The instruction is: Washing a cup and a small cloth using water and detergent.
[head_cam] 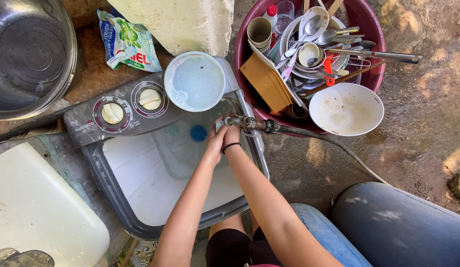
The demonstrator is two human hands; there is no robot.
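Both my hands meet under a metal tap (244,121) at the right rim of an open washing-machine tub (156,173). My left hand (216,141) is cupped just below the spout. My right hand (232,136), with a black band on the wrist, presses against it and touches the tap's end. I cannot tell whether anything small lies between the palms. A hose (339,148) runs from the tap to the right. The tub holds shallow water with a blue disc (198,133) at its bottom.
A white bowl of soapy water (194,81) sits on the machine's control panel beside two dials (131,105). A maroon basin (368,29) holds dishes and cutlery, with a white bowl (345,109) at its edge. A detergent packet (126,42), steel pot (29,54) and blue barrels (398,222) surround me.
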